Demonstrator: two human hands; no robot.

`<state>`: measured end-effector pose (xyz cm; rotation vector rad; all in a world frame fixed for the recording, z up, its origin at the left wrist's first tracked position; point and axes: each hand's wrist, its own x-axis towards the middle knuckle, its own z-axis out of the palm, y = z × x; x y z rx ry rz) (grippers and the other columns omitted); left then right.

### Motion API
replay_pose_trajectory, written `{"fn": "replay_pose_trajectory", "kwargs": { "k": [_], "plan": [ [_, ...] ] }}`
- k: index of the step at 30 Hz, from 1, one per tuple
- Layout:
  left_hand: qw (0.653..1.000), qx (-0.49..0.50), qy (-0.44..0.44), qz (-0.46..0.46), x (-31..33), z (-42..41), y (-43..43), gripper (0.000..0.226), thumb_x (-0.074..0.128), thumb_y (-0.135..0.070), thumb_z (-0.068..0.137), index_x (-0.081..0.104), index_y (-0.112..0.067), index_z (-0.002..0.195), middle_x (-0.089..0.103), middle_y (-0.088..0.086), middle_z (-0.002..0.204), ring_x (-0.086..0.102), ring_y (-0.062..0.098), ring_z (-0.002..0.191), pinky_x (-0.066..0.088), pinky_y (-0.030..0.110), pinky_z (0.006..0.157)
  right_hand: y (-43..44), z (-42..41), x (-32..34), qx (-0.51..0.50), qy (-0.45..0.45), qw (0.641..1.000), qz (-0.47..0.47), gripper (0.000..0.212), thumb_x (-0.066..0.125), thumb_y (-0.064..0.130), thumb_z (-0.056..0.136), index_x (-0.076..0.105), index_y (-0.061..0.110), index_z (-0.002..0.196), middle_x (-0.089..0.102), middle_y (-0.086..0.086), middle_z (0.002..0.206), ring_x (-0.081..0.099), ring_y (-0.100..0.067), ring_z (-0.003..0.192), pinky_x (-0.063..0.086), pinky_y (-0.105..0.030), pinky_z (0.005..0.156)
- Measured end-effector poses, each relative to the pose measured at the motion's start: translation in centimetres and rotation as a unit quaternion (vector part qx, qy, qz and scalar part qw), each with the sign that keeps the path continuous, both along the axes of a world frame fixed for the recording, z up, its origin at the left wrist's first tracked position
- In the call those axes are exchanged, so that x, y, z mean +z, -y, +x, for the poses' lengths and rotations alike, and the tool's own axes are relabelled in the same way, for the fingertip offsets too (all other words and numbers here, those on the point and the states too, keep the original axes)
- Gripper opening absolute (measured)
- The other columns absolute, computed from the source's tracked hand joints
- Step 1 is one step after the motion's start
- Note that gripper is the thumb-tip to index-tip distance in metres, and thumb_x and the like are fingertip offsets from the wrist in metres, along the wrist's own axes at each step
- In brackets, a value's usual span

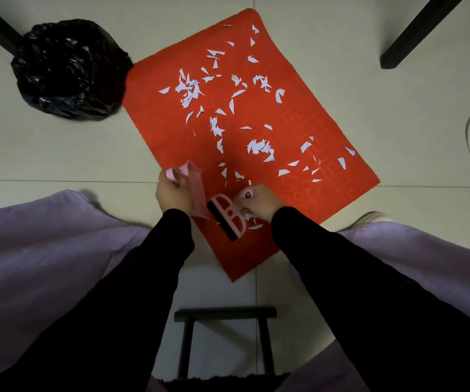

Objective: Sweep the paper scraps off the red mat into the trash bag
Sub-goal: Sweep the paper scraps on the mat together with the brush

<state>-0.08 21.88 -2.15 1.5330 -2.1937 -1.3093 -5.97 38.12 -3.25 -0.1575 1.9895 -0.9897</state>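
While the left hand (pixel 171 193) grips the handle of a pink dustpan (pixel 197 190) with the fingers curled fully round it, the right hand (pixel 259 203) grips the loop handle of a pink hand brush (pixel 228 217) in the same closed manner. The 2 tools sit just beside each other at the lower left of the red mat (pixel 165 131), below the centre of the frame. The black strip of the brush faces the dustpan. The paper scraps (pixel 260 148) lie scattered over the upper and middle parts of the mat, with a few near the brush. The black trash bag (pixel 69 69) stands open in the upper left of the frame, touching the mat's edge. Raised lettering runs along the right side of the mat; it cannot be read.
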Motion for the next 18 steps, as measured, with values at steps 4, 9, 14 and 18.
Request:
{"fn": "replay_pose_trajectory", "kwargs": {
  "k": [4, 9, 14, 18],
  "plan": [
    [1.0, 0.001, -0.006, -0.002, 0.1, 0.4, -0.5, 0.03, 0.037, -0.023, 0.097, 0.054, 0.001, 0.103, 0.063, 0.023, 0.097, 0.058, 0.035, 0.093, 0.045, 0.033, 0.079, -0.5, 0.3, -0.6, 0.072, -0.023, 0.996, 0.045, 0.022, 0.052, 0.011, 0.091, 0.067, -0.004, 0.088, 0.067, -0.016, 0.088, 0.059, -0.018, 0.07, 0.046, -0.026, 0.064],
    [1.0, -0.008, 0.0, -0.002, -0.3, 0.8, -0.7, 0.027, 0.04, -0.022, 0.096, 0.056, -0.002, 0.105, 0.064, 0.021, 0.101, 0.059, 0.035, 0.095, 0.049, 0.039, 0.083, -1.4, -0.8, -0.1, 0.087, -0.093, 0.99, 0.067, 0.024, 0.051, 0.018, 0.094, 0.068, 0.002, 0.094, 0.067, -0.011, 0.088, 0.056, -0.011, 0.064, 0.043, -0.021, 0.06],
    [1.0, -0.009, 0.002, 0.001, -0.2, 0.6, -1.0, 0.025, 0.04, -0.02, 0.096, 0.056, -0.002, 0.106, 0.064, 0.021, 0.101, 0.06, 0.035, 0.094, 0.051, 0.039, 0.083, -1.3, -1.6, 1.0, 0.073, -0.109, 0.99, 0.045, 0.02, 0.053, 0.016, 0.093, 0.07, 0.006, 0.098, 0.069, -0.008, 0.095, 0.064, -0.021, 0.083, 0.051, -0.031, 0.074],
    [1.0, -0.002, 0.001, 0.009, -0.1, 0.5, -1.0, 0.026, 0.04, -0.021, 0.096, 0.055, -0.002, 0.106, 0.064, 0.022, 0.101, 0.06, 0.036, 0.094, 0.051, 0.04, 0.083, -0.9, -0.9, 0.5, 0.133, -0.073, 0.986, 0.065, 0.023, 0.052, 0.016, 0.093, 0.066, 0.015, 0.074, 0.058, 0.006, 0.068, 0.054, -0.007, 0.059, 0.038, -0.01, 0.049]
  ]
}}
